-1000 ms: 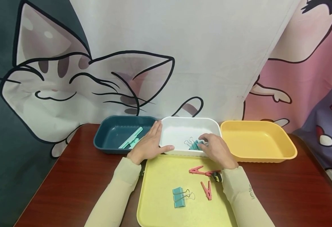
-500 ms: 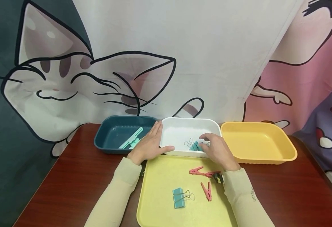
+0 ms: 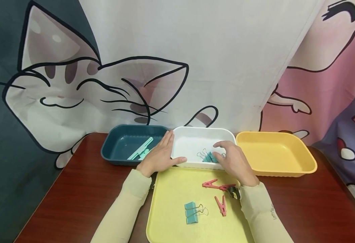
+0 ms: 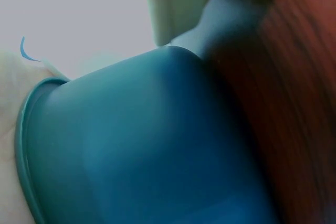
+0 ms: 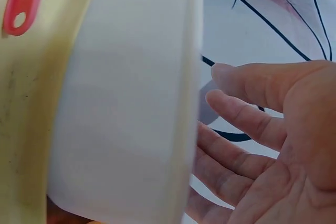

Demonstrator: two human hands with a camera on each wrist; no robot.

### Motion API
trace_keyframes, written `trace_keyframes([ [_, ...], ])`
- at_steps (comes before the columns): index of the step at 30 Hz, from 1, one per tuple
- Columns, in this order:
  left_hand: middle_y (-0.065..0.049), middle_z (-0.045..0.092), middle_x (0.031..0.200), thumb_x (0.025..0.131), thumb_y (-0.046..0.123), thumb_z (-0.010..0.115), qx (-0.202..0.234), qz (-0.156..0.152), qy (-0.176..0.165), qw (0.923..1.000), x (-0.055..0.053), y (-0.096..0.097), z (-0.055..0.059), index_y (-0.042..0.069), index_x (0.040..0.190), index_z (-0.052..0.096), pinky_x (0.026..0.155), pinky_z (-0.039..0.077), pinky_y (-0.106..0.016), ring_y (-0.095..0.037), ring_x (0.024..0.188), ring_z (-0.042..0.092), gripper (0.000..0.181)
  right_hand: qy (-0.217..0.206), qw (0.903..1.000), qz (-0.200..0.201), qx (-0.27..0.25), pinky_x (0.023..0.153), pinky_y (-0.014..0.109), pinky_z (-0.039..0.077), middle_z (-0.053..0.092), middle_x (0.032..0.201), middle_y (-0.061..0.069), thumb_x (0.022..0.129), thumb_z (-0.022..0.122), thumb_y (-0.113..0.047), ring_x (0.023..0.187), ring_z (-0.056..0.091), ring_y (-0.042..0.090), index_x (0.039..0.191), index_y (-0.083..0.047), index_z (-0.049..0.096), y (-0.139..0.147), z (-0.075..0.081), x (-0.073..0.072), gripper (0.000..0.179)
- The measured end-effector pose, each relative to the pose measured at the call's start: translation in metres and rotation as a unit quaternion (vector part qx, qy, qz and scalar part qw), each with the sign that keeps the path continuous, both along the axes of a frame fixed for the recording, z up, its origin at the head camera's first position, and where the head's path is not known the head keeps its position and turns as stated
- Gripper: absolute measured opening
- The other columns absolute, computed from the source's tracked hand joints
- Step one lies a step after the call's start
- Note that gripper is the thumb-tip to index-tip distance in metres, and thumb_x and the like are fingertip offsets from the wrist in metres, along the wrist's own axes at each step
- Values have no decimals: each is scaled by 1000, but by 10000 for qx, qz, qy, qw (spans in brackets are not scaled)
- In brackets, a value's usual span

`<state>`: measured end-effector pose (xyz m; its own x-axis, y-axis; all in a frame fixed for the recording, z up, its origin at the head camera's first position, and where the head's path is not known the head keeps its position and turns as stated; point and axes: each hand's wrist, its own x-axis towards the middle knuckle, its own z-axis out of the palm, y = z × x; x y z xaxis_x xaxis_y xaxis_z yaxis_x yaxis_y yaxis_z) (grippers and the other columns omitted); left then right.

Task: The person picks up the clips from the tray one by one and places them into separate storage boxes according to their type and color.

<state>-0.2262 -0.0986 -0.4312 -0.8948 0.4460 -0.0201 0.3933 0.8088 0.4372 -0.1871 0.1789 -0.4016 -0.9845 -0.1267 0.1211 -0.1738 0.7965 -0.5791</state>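
My left hand [image 3: 160,153] rests with straight fingers along the adjoining rims of the dark blue bin [image 3: 110,159] and the white bin [image 3: 192,135]. Over the near right part of the white bin, my right hand [image 3: 235,161] hovers with relaxed fingers, thumb and index apart and nothing between them. Teal binder clips [image 3: 209,157] lie in the white bin just beside its fingertips. On the yellow tray [image 3: 168,199] are one teal binder clip [image 3: 191,213] and several pink clothespins [image 3: 221,206]. Light green clips [image 3: 141,148] sit in the blue bin, partly hidden by my left hand.
A yellow bin [image 3: 275,152] stands to the right of the white one. The bins line the back of the brown wooden table [image 3: 74,189], against a printed cat curtain [image 3: 226,50]. A dark object [image 3: 233,192] shows beside my right wrist.
My right hand has drawn back slightly to the right, away from the binder clips in the white bin. My left hand stays in place. The head view has shifted a little.
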Motion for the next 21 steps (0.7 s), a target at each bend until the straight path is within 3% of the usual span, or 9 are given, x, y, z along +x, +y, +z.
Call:
trace_keyframes([
  [15, -15, -1, 168, 92, 67, 57, -26, 9, -26, 10000, 1, 1, 2, -2, 159, 2, 123, 11, -43, -26, 154, -4, 111, 839, 9955, 423, -118, 98, 52, 48, 65, 122, 17, 93, 73, -13, 113, 61, 35, 114, -3, 70, 2, 13, 17, 24],
  [21, -16, 0, 168, 92, 66, 58, 52, 0, 12, 10000, 1, 2, 2, -3, 159, 3, 123, 12, -44, -27, 154, -4, 111, 931, 9938, 592, -161, 97, 50, 50, 66, 122, 14, 92, 75, -16, 111, 62, 32, 115, -5, 70, -2, 22, 25, 26],
])
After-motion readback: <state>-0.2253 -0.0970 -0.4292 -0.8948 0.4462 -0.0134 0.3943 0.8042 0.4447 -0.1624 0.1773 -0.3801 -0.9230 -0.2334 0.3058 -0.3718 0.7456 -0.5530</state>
